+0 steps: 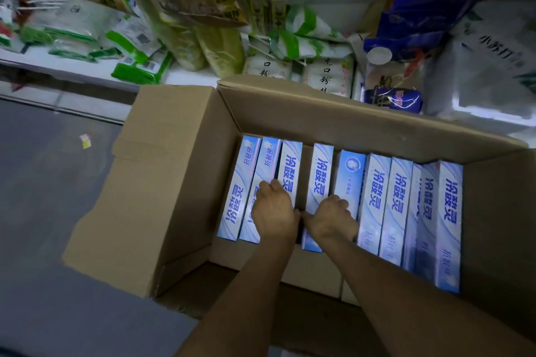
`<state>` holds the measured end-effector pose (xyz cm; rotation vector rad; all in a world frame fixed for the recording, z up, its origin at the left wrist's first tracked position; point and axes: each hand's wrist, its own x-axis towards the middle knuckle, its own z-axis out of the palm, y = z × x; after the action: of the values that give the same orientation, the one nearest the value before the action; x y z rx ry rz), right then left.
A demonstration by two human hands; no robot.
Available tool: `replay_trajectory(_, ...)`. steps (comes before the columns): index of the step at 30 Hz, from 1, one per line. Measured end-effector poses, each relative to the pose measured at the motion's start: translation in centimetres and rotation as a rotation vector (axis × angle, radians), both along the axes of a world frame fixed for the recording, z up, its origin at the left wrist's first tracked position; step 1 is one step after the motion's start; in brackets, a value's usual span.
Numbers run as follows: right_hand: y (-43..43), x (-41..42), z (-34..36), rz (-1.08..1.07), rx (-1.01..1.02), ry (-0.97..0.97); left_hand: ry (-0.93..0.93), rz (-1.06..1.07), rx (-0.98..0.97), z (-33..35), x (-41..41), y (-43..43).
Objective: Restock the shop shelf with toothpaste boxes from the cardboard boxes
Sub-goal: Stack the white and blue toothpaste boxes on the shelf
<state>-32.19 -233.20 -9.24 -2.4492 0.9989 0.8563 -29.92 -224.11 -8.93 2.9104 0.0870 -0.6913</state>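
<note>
You were at the picking step, left hand [272, 211] and right hand [330, 219] each curled round blue-and-white cardboard toothpaste boxes [375, 200] standing mid-row, toward nine o'clock, in the open brown cardboard box [174, 182]; next, I judge, they needed a straight lift clear of their neighbours.

Two forearms show in the lower half of the frame, one rising from lower centre, one from lower right, both bare along the whole visible length (the wide lens broadens them toward the bottom edge). The left hand [272, 211] and right hand [330, 219], near the middle of the frame, are bare as well, knuckles and backs in view.
</note>
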Motion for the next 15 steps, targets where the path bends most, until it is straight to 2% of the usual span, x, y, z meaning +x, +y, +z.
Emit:
replay_trajectory(4, -1.1, -0.2, 0.7, -0.097, 0.089, -0.007, 0.047, -0.097, 0.121, 0.1, 1.1, -0.5)
replay_trajectory(7, -2.6, -1.4, 1.7, -0.222, 0.242, -0.054, 0.125, -0.032, 0.065, 1.4, 1.8, -0.4)
replay_trajectory(9, -4.1, -2.5, 2.7, -0.289, 0.355, -0.115, 0.192, 0.108, -0.070, 2.4, 1.7, 0.1)
replay_trajectory(13, -8.0, -4.6, 6.1, -0.321, 0.524, -0.206, 0.274, 0.423, -0.522, 4.8, -0.3, 0.9)
replay_trajectory(15, -9.7, -5.6, 8.4, -0.312, 0.597, -0.228, 0.309, 0.517, -0.672, 7.0, -1.7, 0.5)
